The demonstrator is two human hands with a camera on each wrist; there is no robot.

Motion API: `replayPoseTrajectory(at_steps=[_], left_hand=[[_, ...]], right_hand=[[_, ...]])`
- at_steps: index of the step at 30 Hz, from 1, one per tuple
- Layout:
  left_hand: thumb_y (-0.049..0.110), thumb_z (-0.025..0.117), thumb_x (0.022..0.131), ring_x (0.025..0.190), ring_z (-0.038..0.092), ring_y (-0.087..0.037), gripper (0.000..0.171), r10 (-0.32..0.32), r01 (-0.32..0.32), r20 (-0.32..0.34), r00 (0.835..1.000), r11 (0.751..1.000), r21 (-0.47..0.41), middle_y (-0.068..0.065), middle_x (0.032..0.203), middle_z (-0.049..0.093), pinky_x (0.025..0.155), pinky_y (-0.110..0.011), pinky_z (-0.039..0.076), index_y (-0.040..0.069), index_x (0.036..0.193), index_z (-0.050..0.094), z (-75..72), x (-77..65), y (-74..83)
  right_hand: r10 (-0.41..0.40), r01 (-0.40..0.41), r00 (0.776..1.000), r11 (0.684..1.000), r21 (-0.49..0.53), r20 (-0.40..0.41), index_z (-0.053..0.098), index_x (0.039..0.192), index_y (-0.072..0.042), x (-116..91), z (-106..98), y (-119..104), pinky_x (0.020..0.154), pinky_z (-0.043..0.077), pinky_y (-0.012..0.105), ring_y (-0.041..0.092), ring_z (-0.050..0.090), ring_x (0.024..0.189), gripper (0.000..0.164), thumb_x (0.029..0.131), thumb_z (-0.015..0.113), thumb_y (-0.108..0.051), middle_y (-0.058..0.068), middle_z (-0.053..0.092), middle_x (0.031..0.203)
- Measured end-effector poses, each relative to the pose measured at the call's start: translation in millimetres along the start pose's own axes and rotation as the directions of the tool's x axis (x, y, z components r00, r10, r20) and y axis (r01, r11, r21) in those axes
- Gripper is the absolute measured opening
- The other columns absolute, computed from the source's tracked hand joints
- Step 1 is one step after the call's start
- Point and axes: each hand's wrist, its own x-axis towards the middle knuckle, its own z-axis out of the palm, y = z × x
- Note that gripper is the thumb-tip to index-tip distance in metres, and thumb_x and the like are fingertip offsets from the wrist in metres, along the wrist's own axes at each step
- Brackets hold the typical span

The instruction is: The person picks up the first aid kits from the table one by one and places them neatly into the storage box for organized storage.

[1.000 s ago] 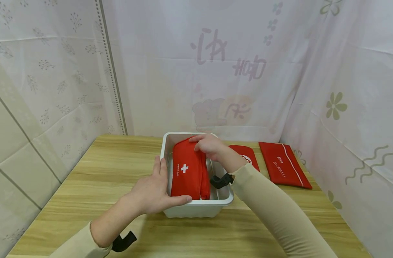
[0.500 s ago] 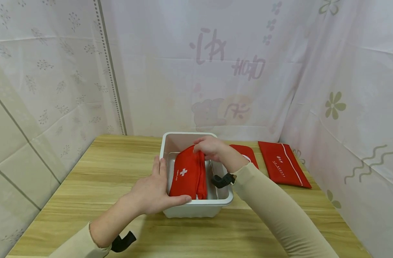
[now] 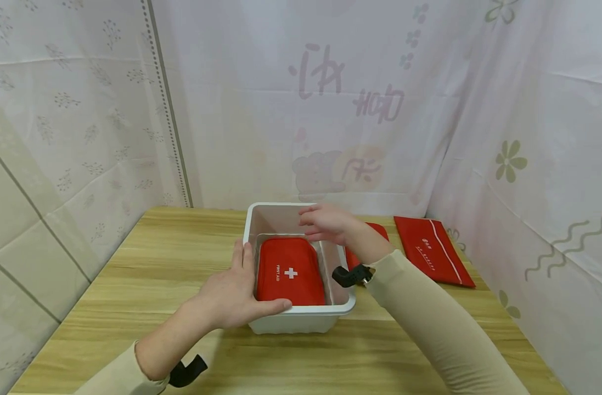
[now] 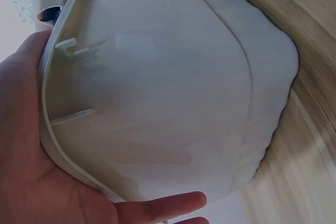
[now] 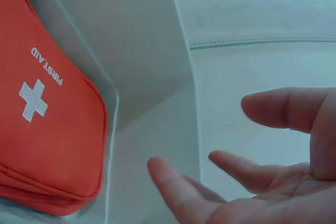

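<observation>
A red first aid pouch [image 3: 292,274] with a white cross lies flat on the floor of a white plastic bin [image 3: 301,310]. In the right wrist view, the pouch [image 5: 50,103] is at left, apart from the fingers. My right hand [image 3: 330,224], fingers loosely spread and holding nothing, hovers over the bin's far right part. My left hand [image 3: 231,296] rests against the near left corner of the bin, thumb along the near rim and fingers at the left rim. In the left wrist view, that left hand [image 4: 52,182] touches the rim, straight fingers beside the bin's outer wall [image 4: 163,87].
Right of the bin, another red pouch [image 3: 378,229] lies partly hidden behind my right forearm. Farther right lies a flat red folder-like pouch [image 3: 431,249] with a white stripe. Everything stands on a wood-grain table [image 3: 182,258], with patterned curtains [image 3: 261,109] behind and beside it.
The first aid pouch has gone from tilted in my right hand to lying flat in the bin. My right hand has let go and moved slightly right. The left hand stays at the corner.
</observation>
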Motion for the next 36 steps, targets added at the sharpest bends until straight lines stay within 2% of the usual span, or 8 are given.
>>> replayPoseTrajectory(at_steps=[7, 13, 17, 21, 26, 28, 31, 36], left_hand=[[0.094, 0.064, 0.081, 0.104, 0.079, -0.040, 0.148, -0.003, 0.003, -0.003, 1.000, 1.000, -0.007, -0.034, 0.181, 0.006, 0.078, -0.047, 0.064, -0.009, 0.172, 0.010, 0.6, 1.1, -0.9], [0.093, 0.065, 0.081, 0.097, 0.079, -0.038, 0.148, -0.005, 0.005, -0.006, 1.000, 1.000, -0.017, -0.034, 0.181, 0.005, 0.079, -0.048, 0.063, -0.008, 0.173, 0.008, -0.1, 0.5, -1.4], [0.094, 0.065, 0.081, 0.089, 0.078, -0.033, 0.148, -0.007, 0.007, -0.005, 1.000, 1.000, -0.007, -0.034, 0.181, 0.005, 0.076, -0.045, 0.062, -0.008, 0.173, 0.008, -0.5, -0.1, -1.0], [0.094, 0.065, 0.081, 0.084, 0.077, -0.031, 0.148, -0.007, 0.007, -0.001, 1.000, 1.000, -0.007, -0.034, 0.181, 0.005, 0.073, -0.043, 0.061, -0.008, 0.173, 0.008, -0.9, -1.1, -0.5], [0.094, 0.066, 0.080, 0.079, 0.075, -0.030, 0.149, -0.011, 0.010, -0.003, 1.000, 1.000, -0.015, -0.033, 0.181, 0.005, 0.074, -0.045, 0.061, -0.007, 0.173, 0.008, -0.4, -1.9, -0.2], [0.094, 0.067, 0.080, 0.080, 0.076, -0.031, 0.149, -0.011, 0.011, -0.006, 1.000, 1.000, -0.015, -0.033, 0.181, 0.006, 0.075, -0.045, 0.062, -0.007, 0.173, 0.008, 0.0, -1.7, -0.4], [0.094, 0.066, 0.081, 0.085, 0.077, -0.033, 0.149, -0.012, 0.012, -0.007, 1.000, 1.000, -0.012, -0.033, 0.181, 0.005, 0.076, -0.046, 0.062, -0.007, 0.173, 0.008, -0.2, -1.4, 0.0], [0.094, 0.066, 0.081, 0.086, 0.077, -0.032, 0.149, -0.016, 0.016, -0.005, 1.000, 1.000, -0.014, -0.032, 0.182, 0.004, 0.077, -0.046, 0.062, -0.007, 0.173, 0.007, -0.3, -1.4, 0.3]], right_hand=[[-0.105, 0.105, 0.994, 0.994, 0.004, -0.002, 0.040, 0.166, 0.002, -12, -27, 7, 0.118, 0.052, 0.052, 0.045, 0.061, 0.144, 0.057, 0.115, 0.051, -0.019, 0.029, 0.046, 0.169], [-0.162, 0.162, 0.986, 0.987, 0.013, -0.036, 0.044, 0.163, 0.001, -24, -57, 22, 0.101, 0.063, 0.034, 0.019, 0.077, 0.113, 0.054, 0.115, 0.055, -0.020, 0.026, 0.056, 0.159], [-0.164, 0.165, 0.983, 0.986, 0.017, -0.081, 0.041, 0.164, 0.003, -30, -75, 36, 0.101, 0.062, 0.034, 0.014, 0.077, 0.107, 0.055, 0.115, 0.054, -0.019, 0.026, 0.059, 0.153], [-0.144, 0.146, 0.982, 0.989, 0.009, -0.120, 0.041, 0.163, 0.002, -36, -94, 54, 0.105, 0.061, 0.037, 0.013, 0.076, 0.105, 0.053, 0.116, 0.052, -0.021, 0.011, 0.070, 0.135], [-0.102, 0.104, 0.981, 0.995, 0.006, -0.165, 0.039, 0.164, 0.005, -39, -112, 78, 0.096, 0.062, 0.029, 0.012, 0.075, 0.101, 0.055, 0.116, 0.052, -0.020, -0.008, 0.074, 0.113], [-0.084, 0.085, 0.978, 0.996, -0.003, -0.189, 0.039, 0.164, 0.005, -39, -117, 88, 0.094, 0.063, 0.028, 0.012, 0.075, 0.100, 0.056, 0.116, 0.053, -0.020, -0.005, 0.074, 0.115], [-0.051, 0.042, 0.969, 0.998, -0.045, -0.241, 0.040, 0.165, 0.004, -39, -124, 101, 0.098, 0.063, 0.032, 0.016, 0.074, 0.106, 0.058, 0.115, 0.054, -0.023, 0.010, 0.072, 0.131], [-0.056, 0.001, 0.949, 0.984, -0.177, -0.310, 0.041, 0.164, 0.003, -38, -135, 126, 0.112, 0.058, 0.046, 0.040, 0.066, 0.133, 0.058, 0.115, 0.051, -0.027, 0.031, 0.054, 0.158]])
